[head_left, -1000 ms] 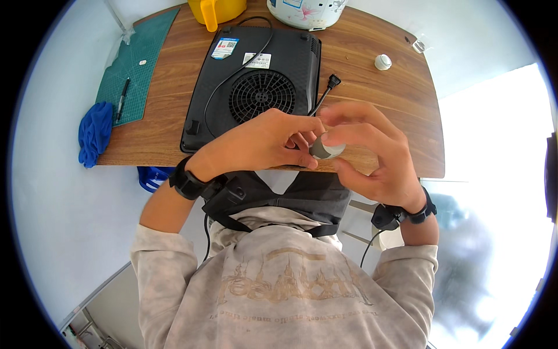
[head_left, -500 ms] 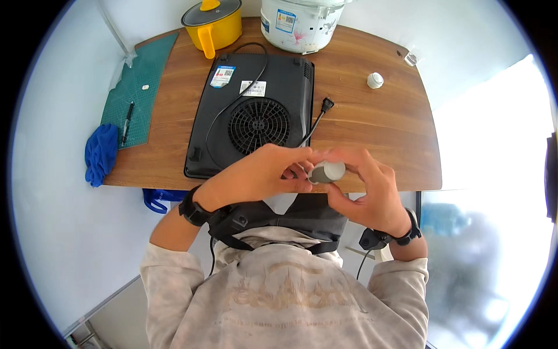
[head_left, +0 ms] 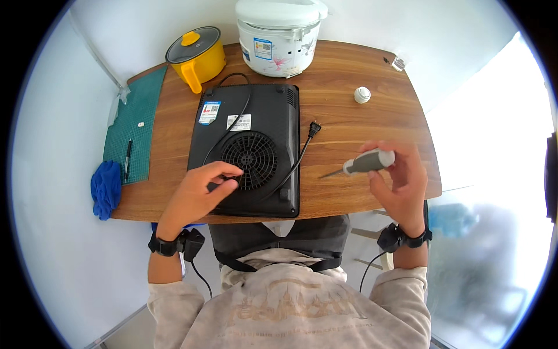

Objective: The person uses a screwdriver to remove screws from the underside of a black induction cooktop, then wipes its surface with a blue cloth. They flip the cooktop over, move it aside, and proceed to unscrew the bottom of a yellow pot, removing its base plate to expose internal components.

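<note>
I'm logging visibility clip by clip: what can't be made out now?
All in the head view:
Screwdriver: tip too small to tell its shape.
Right grip: some fingers hidden behind the screwdriver.
Black cooktop: other face turned down, hidden by its own body.
Rice cooker: inside hidden by its lid.
Yellow pot: contents obscured by its dark lid.

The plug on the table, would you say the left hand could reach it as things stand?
Probably yes: the left hand looks near enough across the black hotplate, and the plug lies uncovered, with the screwdriver clear of it.
</note>
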### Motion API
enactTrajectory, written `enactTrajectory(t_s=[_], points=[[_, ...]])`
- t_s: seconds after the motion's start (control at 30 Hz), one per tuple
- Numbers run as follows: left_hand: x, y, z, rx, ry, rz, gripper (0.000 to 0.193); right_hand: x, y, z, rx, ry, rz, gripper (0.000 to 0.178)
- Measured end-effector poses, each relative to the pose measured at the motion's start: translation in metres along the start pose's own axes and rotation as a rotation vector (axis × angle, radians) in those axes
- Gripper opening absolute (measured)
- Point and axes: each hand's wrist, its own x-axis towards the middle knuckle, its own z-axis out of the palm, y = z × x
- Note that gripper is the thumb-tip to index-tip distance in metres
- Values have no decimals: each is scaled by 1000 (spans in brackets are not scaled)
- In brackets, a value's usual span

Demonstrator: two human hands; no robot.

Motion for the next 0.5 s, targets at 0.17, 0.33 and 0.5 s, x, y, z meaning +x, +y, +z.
enactTrajectory(t_s=[0.17, 0.33, 0.5], points=[[-7, -34, -24, 29, 200, -220, 23, 27, 13, -16, 44, 180, 156, 29], [-3, -92, -59, 45, 403, -309, 35, 48, 52, -11, 422, 107, 517, 24], [3, -101, -61, 61, 357, -535, 50, 48, 79, 28, 135, -299, 924, 33]])
